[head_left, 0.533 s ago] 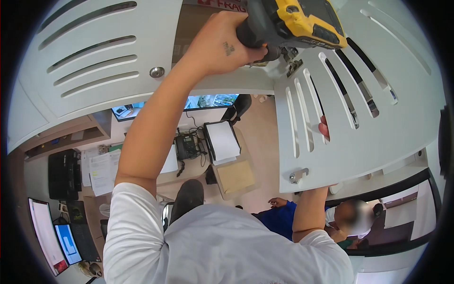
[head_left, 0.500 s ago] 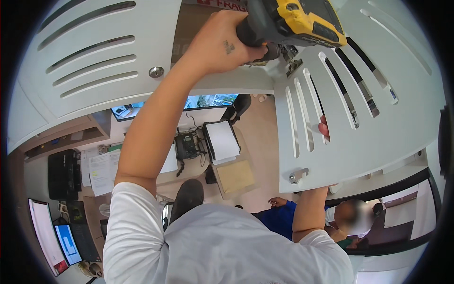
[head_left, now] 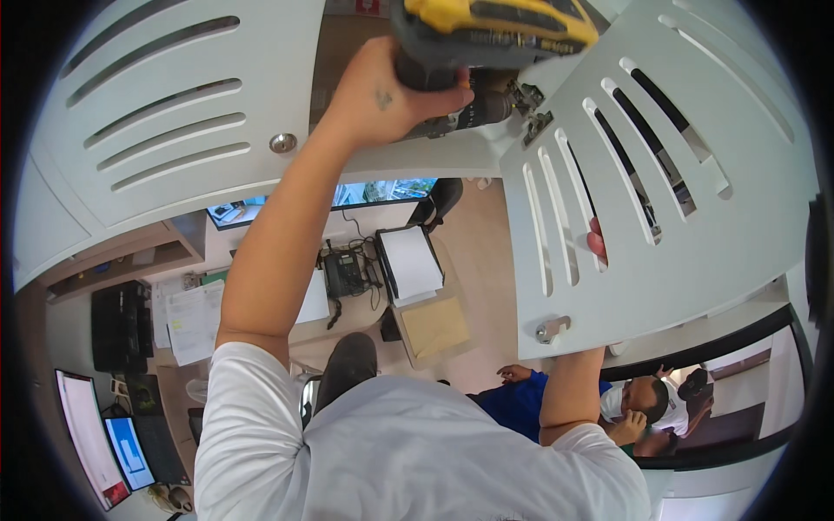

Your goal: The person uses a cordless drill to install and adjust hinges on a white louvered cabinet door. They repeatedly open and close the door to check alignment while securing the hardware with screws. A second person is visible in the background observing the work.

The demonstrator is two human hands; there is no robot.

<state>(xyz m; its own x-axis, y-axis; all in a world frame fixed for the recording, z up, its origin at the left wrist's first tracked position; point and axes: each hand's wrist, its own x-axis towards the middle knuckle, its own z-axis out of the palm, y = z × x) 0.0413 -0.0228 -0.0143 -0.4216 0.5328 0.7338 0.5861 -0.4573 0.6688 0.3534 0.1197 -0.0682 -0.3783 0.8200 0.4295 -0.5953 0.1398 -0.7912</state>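
LEFT HAND [head_left: 378, 100]: fingers wrapped around drill [head_left: 486, 30] handle | DRILL: handle within fingers, chuck end right of them, just beside hinge [head_left: 526, 97], contact unclear | RIGHT HAND [head_left: 596, 240]: mostly behind door [head_left: 678, 278], fingertip visible at slot, grip cannot be determined

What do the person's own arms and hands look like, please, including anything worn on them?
The sleeves are short and white, leaving the forearms bare where visible. The left hand wears no glove and has a small dark mark on its back. The right hand is mostly hidden.
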